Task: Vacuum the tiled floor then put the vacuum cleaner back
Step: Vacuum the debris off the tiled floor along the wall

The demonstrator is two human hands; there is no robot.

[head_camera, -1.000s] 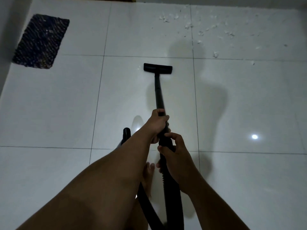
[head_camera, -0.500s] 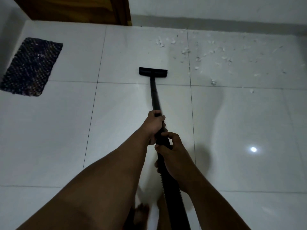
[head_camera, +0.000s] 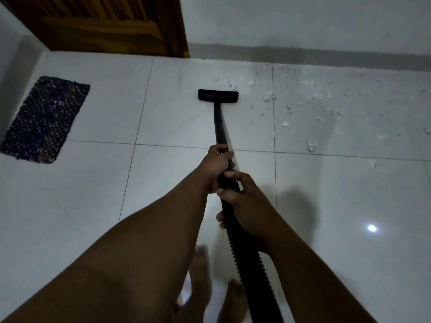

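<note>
A black vacuum wand (head_camera: 219, 127) runs forward over the white tiled floor (head_camera: 116, 187) to a flat black floor head (head_camera: 218, 95). My left hand (head_camera: 215, 165) grips the wand's lower end. Just behind it, my right hand (head_camera: 242, 201) grips the ribbed black hose (head_camera: 251, 264), which runs back between my arms. White scraps of debris (head_camera: 286, 110) lie scattered right of the head and along the far wall. The vacuum's body is out of view.
A dark woven mat (head_camera: 44, 120) lies at the left by a wall. A wooden door (head_camera: 105, 24) stands at the far left, with a white wall (head_camera: 303, 22) and grey skirting beside it. My bare feet (head_camera: 200, 276) show below my arms.
The floor head has slid forward across a tile joint toward the far wall and the debris. I have stepped forward, and the door and wall have come into view. Both hands keep their grip.
</note>
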